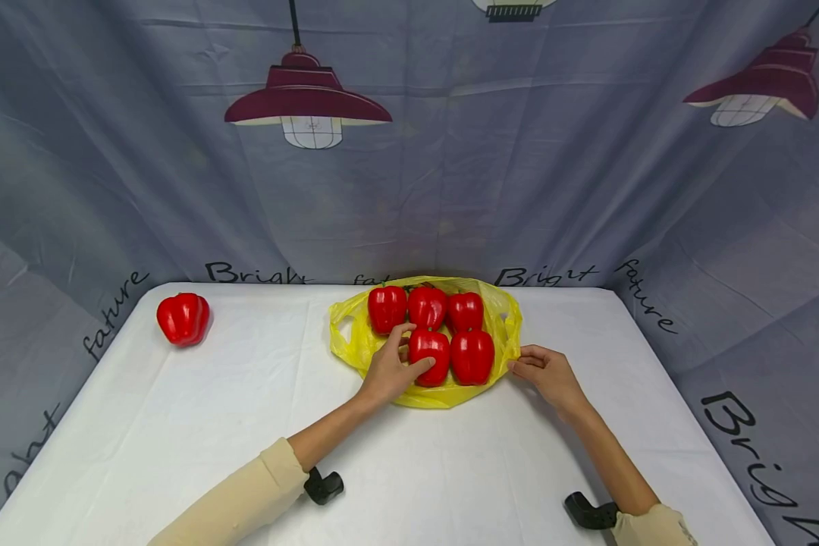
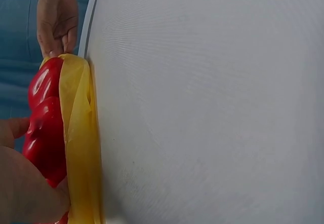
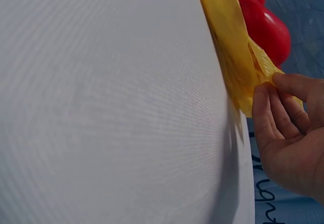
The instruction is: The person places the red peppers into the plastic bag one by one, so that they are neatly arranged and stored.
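Several glossy red bell peppers lie on a spread yellow plastic bag (image 1: 450, 397) at the far middle of the table. My left hand (image 1: 387, 369) holds the front-left bell pepper (image 1: 430, 350), with the thumb at its near side and the fingers on its left; its fingertips are partly hidden. At the bag's right edge, my right hand (image 1: 547, 375) pinches the yellow plastic between thumb and fingers. The right wrist view shows this hand (image 3: 291, 133) on the bag's edge, close to a red pepper (image 3: 266, 29).
One more red bell pepper (image 1: 183, 319) sits alone at the table's far left. A white cloth covers the table (image 1: 246, 425). Behind it hangs a grey-blue curtain (image 1: 437, 189) printed with lamps and lettering. Each wrist wears a black device (image 1: 324, 486).
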A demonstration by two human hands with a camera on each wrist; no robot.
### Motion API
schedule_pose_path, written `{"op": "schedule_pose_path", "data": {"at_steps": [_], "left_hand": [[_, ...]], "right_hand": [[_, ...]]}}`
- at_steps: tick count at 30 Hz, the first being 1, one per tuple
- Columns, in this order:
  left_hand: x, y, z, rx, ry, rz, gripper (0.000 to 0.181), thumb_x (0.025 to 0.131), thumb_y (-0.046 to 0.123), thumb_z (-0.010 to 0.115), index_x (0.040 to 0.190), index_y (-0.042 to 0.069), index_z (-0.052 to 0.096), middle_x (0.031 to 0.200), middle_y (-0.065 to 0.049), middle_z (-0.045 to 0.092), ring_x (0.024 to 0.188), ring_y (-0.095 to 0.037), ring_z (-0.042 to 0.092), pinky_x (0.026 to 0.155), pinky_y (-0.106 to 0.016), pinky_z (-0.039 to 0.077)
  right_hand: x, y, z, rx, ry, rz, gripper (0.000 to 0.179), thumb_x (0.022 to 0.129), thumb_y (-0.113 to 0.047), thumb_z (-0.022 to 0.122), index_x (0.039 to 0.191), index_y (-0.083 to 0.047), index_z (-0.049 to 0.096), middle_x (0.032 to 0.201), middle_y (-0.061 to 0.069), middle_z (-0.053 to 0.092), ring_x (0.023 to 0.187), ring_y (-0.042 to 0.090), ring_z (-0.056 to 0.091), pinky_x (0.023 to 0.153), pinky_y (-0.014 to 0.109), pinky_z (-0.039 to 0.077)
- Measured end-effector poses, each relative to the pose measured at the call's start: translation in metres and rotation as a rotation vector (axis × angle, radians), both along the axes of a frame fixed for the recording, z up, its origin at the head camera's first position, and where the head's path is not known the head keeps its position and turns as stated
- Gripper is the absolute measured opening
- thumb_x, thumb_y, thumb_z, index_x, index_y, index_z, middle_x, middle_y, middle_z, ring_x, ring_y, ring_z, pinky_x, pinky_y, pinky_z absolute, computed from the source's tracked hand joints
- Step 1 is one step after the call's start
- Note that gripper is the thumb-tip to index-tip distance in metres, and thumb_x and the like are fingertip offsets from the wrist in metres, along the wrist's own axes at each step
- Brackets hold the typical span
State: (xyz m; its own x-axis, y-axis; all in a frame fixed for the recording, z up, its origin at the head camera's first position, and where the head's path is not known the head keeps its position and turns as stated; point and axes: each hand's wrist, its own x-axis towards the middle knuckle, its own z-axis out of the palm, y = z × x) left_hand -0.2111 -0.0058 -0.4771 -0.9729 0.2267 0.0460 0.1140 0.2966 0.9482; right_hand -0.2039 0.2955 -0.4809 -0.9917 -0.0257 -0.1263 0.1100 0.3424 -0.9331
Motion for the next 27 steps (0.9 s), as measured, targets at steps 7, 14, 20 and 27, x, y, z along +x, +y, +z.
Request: {"op": "schedule_pose_path", "data": {"at_steps": [7,14,20,27], "left_hand": [[-0.001,-0.005,0.001,0.01,-0.018,-0.001,0.065,0.089,0.022,0.075,0.144,0.014,0.043,0.14,-0.019,0.05,0.122,-0.038,0.054,0.089,-0.045,0.056],[0.001,-0.017,0.007,0.027,-0.057,0.019,0.064,0.091,0.023,0.073,0.146,0.011,0.043,0.142,-0.022,0.049,0.12,-0.038,0.056,0.092,-0.045,0.054],[-0.001,-0.029,0.017,0.061,-0.064,0.058,0.061,0.091,0.024,0.073,0.144,0.01,0.046,0.136,-0.022,0.053,0.116,-0.036,0.06,0.091,-0.042,0.055],[-0.006,-0.055,0.031,0.048,-0.034,0.142,0.058,0.092,0.021,0.073,0.143,0.007,0.048,0.13,-0.021,0.06,0.111,-0.033,0.064,0.089,-0.042,0.056]], "right_hand": [[0.0,-0.001,0.002,0.004,0.005,-0.001,0.038,0.095,-0.015,0.07,0.122,0.01,0.061,0.099,0.013,0.07,0.089,0.02,0.069,0.08,0.024,0.057],[0.001,-0.001,0.004,0.006,0.016,0.003,0.038,0.095,-0.014,0.069,0.122,0.011,0.06,0.098,0.012,0.07,0.089,0.021,0.069,0.081,0.024,0.057],[0.002,-0.001,0.006,-0.001,0.021,0.0,0.037,0.095,-0.012,0.069,0.121,0.012,0.06,0.097,0.012,0.069,0.089,0.02,0.069,0.08,0.023,0.057],[0.002,-0.002,0.007,0.008,0.015,-0.003,0.039,0.095,-0.014,0.069,0.122,0.011,0.06,0.099,0.014,0.069,0.089,0.02,0.069,0.08,0.023,0.056]]}}
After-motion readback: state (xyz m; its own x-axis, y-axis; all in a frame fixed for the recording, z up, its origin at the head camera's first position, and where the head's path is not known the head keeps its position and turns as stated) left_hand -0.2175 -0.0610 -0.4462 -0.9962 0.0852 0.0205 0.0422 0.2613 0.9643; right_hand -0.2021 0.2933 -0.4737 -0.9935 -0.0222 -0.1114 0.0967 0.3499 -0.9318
